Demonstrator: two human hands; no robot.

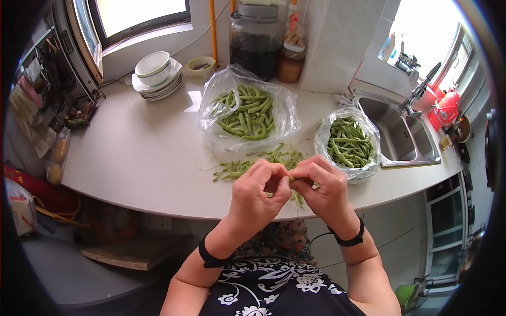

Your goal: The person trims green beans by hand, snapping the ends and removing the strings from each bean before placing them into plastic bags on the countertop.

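Green bean [292, 179], mostly hidden — pinched by left hand [259, 190] and right hand [322, 184], thumbs against fingers, above trimmings [232, 169] near front edge of worktop [132, 168] — grips best kept close together for clean snap

The left arm [191, 275] and right arm [370, 271] reach in over the tabletop's [132, 158] near edge, both bent. The left hand [258, 190] and right hand [322, 184] meet just past that edge, tips close together. Each thumb and pointer pinch. The left ones make a ring. The other fingers [238, 194] curl in.
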